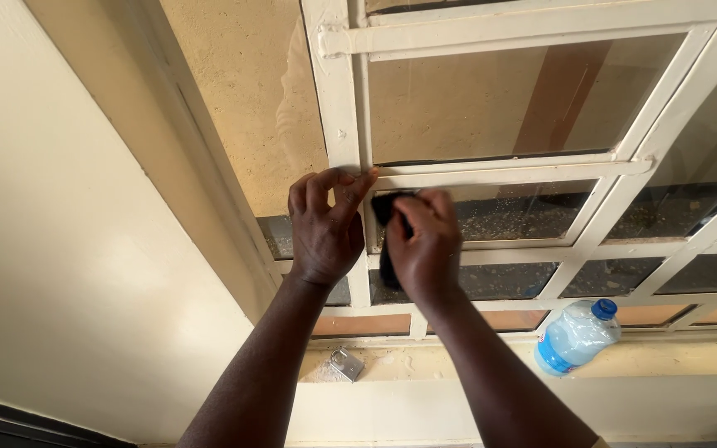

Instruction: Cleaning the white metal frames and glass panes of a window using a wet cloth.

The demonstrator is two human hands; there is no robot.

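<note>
Nearest, on the sill, a padlock lies left and a plastic water bottle right. Farther up, the right hand is bunched tight around a dark cloth, pressed to the lower pane; it looks soft, light and best gripped wadded. The left hand, fingers curled, braces on the cream window frame

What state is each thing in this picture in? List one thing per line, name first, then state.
Left hand: open, fingers resting on the window frame.
Right hand: shut on the dark cloth, pressed against a glass pane.
Plastic bottle: capped, lying on the sill.
Padlock: lying on the sill.
</note>
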